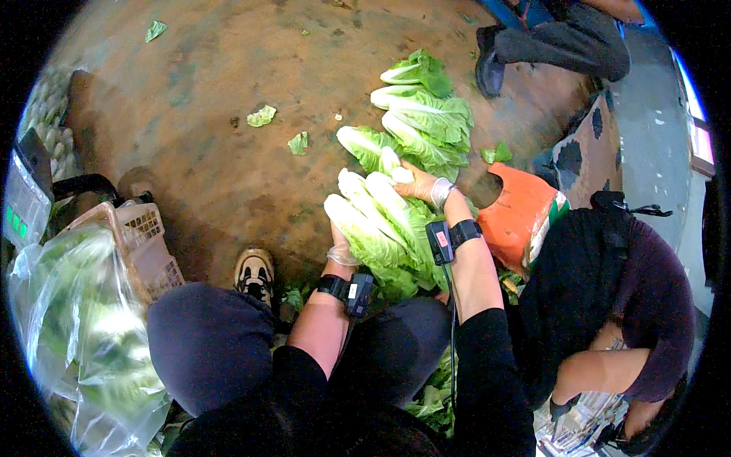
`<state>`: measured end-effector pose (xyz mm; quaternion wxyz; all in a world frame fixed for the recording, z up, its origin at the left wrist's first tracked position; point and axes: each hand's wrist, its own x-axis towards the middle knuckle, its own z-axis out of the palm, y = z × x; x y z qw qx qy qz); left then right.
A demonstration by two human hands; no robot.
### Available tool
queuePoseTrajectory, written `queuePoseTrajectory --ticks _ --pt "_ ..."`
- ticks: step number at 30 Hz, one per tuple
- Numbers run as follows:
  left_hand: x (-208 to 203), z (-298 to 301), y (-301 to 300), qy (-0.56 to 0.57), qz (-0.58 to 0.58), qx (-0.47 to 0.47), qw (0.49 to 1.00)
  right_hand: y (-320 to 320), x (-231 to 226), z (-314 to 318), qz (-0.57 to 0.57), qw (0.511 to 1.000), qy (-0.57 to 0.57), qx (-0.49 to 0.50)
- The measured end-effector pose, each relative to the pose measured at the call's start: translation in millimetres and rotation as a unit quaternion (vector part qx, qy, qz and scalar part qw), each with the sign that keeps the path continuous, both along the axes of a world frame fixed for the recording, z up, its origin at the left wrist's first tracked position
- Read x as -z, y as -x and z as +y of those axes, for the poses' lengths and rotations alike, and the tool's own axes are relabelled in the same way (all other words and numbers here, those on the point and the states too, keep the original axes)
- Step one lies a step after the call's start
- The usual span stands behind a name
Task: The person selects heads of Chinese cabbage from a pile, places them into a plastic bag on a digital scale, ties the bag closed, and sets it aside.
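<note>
Several pale green, white-stemmed heads of napa cabbage [373, 209] lie bunched together just above my lap. My left hand [340, 245], in a thin clear glove, supports the bunch from its left side, and its fingers are hidden beneath the stems. On the upper right, my right hand [416, 185], gloved as well, is closed over the stem end of one head, thumb side toward the stems. Just beyond my hands, more napa cabbages [430, 122] rest in a row on the floor. Both wrists carry black strapped devices.
Brown, stained floor [205, 114] holds scattered leaf scraps [261, 116]. A beige plastic crate [141, 244] with bagged greens [99, 320] stands left, near a scale [23, 206]. At right are an orange cut-open container [518, 213] and a crouching person [609, 297]; another person's boot [489, 65] is beyond.
</note>
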<state>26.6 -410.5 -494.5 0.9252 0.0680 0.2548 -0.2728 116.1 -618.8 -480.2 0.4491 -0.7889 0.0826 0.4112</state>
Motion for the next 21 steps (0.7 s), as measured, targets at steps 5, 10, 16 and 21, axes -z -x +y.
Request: queuePoseTrajectory --ticks 5,10,16,21 --pt "-58.1 8.0 9.0 -0.055 0.032 0.023 0.998 26.4 -51.9 5.0 0.039 0.995 0.033 -0.089" --pt "-129.3 59.1 -15.6 -0.037 0.089 -0.018 0.995 41.1 -138.1 74.3 -0.195 0.949 0.176 -0.176" --pt "-220.4 68.7 -28.2 0.169 0.08 -0.085 0.979 41.3 -300.2 106.1 -0.255 0.965 0.06 -0.033" --pt "-386.8 116.0 -20.0 0.292 0.015 -0.184 0.938 53.3 -468.9 163.8 -0.36 0.922 0.111 -0.091"
